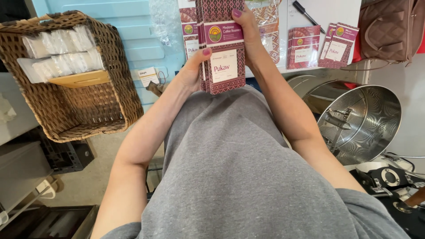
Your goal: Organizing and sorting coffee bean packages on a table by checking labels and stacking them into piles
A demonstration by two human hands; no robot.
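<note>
Hands: two, a left hand [193,68] and a right hand [246,33], upper centre of the frame.
Stack of maroon patterned packets [223,48], upper centre: one stack; number of packets in it cannot be told.
Further maroon packets [321,44], upper right: two small groups; the count within each cannot be told.
Wicker basket [119,88], upper left: one.
Clear-wrapped white bundles [59,53] in the basket: two rows, the count unclear.
Black pen [304,12], top right: one.
Perforated metal drum [372,119], right: one.
Brown quilted bag [389,28], upper right corner: one.
</note>
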